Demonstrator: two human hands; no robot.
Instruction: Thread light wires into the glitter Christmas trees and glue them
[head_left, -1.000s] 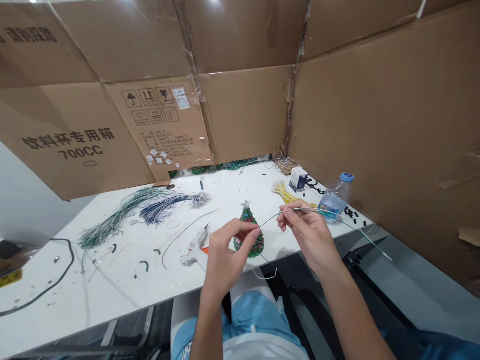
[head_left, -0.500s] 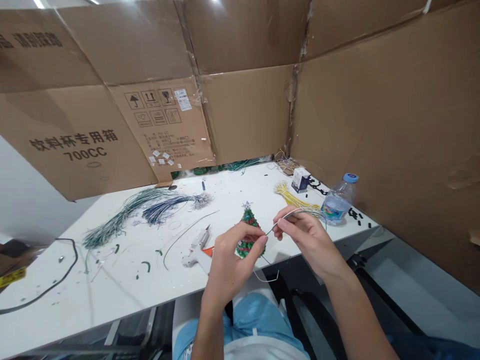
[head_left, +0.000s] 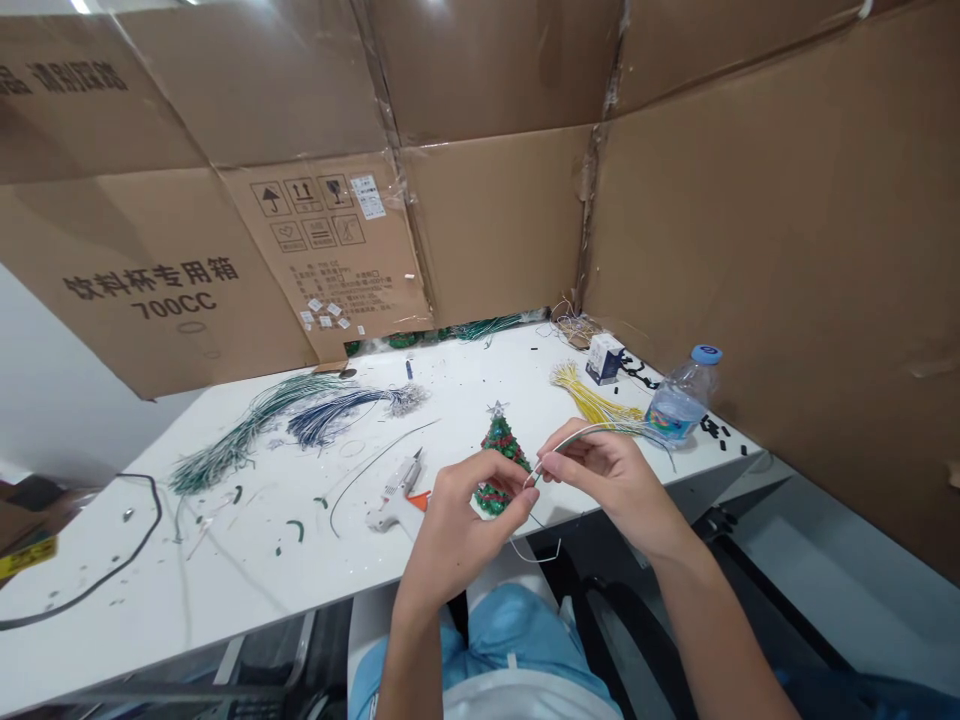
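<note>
Over the table's front edge, my left hand (head_left: 469,520) pinches thin wires between thumb and index finger. My right hand (head_left: 600,478) grips the same thin white and green wires (head_left: 592,428) close beside it, and their free ends stretch right toward the bottle. A white wire end (head_left: 536,558) hangs below my left hand. Behind my fingers stands a small green Christmas tree (head_left: 501,440) with red trim and a silver star, its lower part partly covered by my left hand. Just left of my left hand lies a white glue gun (head_left: 394,495).
Bundles of green wires (head_left: 240,435), blue wires (head_left: 337,412) and yellow wires (head_left: 589,400) lie on the white table (head_left: 247,590). A water bottle (head_left: 681,400) and small box (head_left: 604,358) stand at right. Cardboard walls (head_left: 487,220) enclose the back and right.
My right hand has moved slightly left and down, closer to my left hand. The wires' free ends now reach farther right, in front of the bottle.
</note>
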